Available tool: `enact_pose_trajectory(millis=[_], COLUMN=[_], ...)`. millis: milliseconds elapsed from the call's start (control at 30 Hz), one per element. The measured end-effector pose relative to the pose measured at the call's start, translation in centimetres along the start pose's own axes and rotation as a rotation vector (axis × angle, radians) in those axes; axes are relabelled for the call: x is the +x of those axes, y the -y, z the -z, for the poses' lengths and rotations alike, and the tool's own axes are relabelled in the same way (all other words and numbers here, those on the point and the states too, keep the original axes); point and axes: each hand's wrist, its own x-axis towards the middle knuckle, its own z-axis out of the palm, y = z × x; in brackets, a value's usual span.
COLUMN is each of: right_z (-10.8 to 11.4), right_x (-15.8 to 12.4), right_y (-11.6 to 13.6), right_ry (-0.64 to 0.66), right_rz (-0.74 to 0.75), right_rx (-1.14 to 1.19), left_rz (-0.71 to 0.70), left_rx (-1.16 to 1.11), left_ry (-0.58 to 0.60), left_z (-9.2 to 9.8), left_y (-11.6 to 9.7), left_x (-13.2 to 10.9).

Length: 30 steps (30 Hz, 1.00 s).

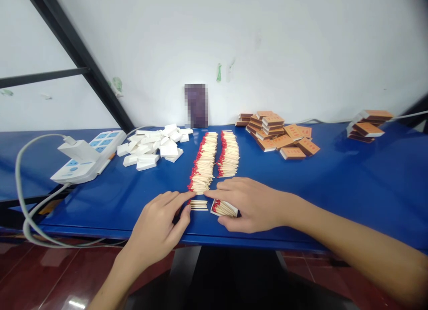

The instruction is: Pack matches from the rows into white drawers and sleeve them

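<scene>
A long row of red-tipped matches (pixel 204 161) lies on the blue table, with a second, shorter row of matches (pixel 229 152) to its right. At the near end of the long row, the index fingertip of my left hand (pixel 157 223) touches the match heads; its thumb is apart, beside a small group of matches (pixel 199 205). My right hand (pixel 254 205) curls over a white matchbox tray (pixel 213 211) filled with matches, thumb at its near side. Its index finger reaches to the plain ends of the long row.
White empty-looking trays (pixel 152 145) are heaped at the left back, near a power strip (pixel 96 156) with a plugged-in charger and looping cable. Orange matchbox sleeves (pixel 277 134) are piled right of the matches, with another stack (pixel 369 123) farther right. A blurred dark rectangle (pixel 196 106) leans on the wall.
</scene>
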Motion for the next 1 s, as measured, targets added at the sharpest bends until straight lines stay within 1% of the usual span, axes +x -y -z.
enact_pose_trajectory(millis=[233,533,800,1000], right_z=[-0.1,-0.18,-0.23,-0.09], right_x=[-0.06,-0.17,-0.15,-0.06], right_y=[-0.09,-0.24,-0.2,-0.09], right_ry=[-0.006,-0.017,-0.026,-0.012], right_rz=[0.006,0.013,0.009,0.004], right_rx=[-0.011,-0.017,-0.016,-0.007], left_rz=[0.032,0.033,-0.036,-0.073], left_rx=[-0.046,-0.049,0.009,0.049], left_ry=[0.011,0.0,-0.021,0.038], left_z=[0.0,0.01,0.02,-0.01], left_y=[-0.02,0.08,0.07,0.25], left_x=[-0.03,-0.23,-0.14,-0.17])
